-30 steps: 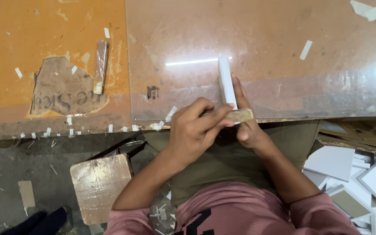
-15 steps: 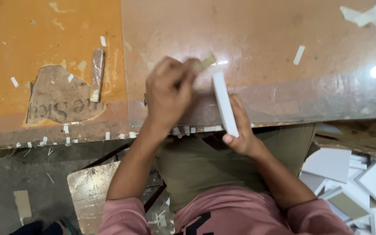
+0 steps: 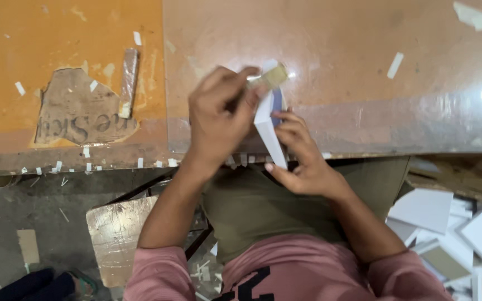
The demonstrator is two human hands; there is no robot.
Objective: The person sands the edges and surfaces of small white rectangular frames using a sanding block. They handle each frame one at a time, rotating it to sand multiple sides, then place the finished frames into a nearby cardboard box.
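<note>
Over the table point(image 3: 364, 67) edge, the right hand point(image 3: 302, 161) grips a white card point(image 3: 268, 131) from below, fingers curled round its lower end. The left hand point(image 3: 218, 120) pinches a small brush point(image 3: 271, 78), fingers closed tight, bristles at the card's top end. Since half a second ago, both hands have drawn closer together.
</note>
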